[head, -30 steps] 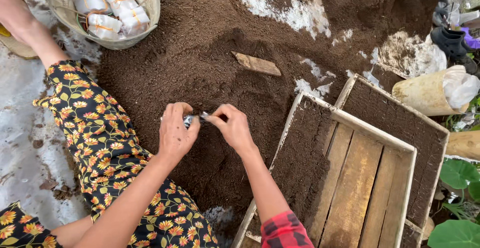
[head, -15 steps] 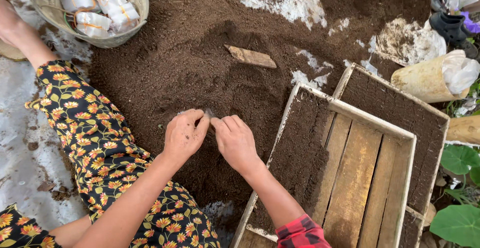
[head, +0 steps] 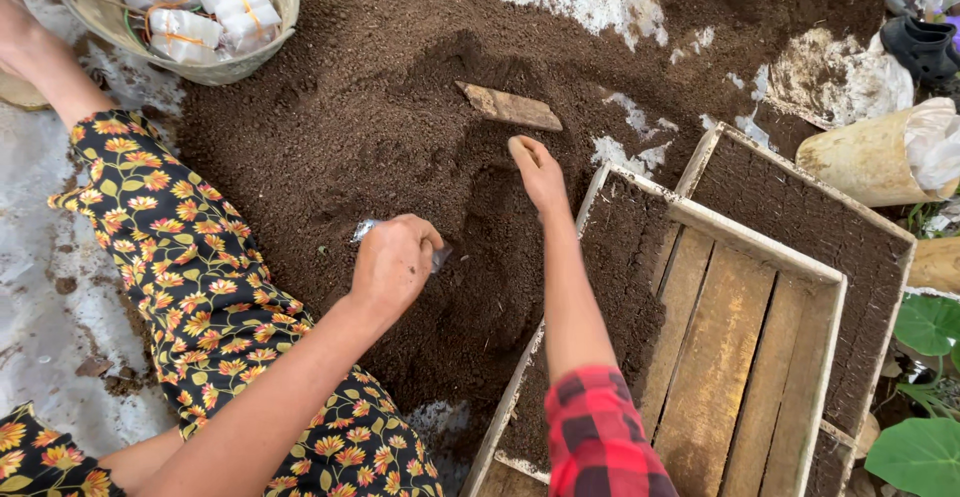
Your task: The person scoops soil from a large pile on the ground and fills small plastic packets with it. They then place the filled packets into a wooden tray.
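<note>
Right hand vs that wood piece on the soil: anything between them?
Nothing visible. The right hand reaches over bare soil toward the wood piece, which lies just beyond its fingertips, apart from them. The left hand grips a small foil packet off to the side, out of that path.

right arm: sleeve [head: 597, 427] in red and black check, pushed up near the elbow, forearm bare | left arm: bare, no sleeve seen | left hand [head: 392, 263] and right hand [head: 538, 169]: no gloves, no rings or watch visible | legs: black cloth [head: 190, 267] with orange and yellow flowers and green stems
</note>
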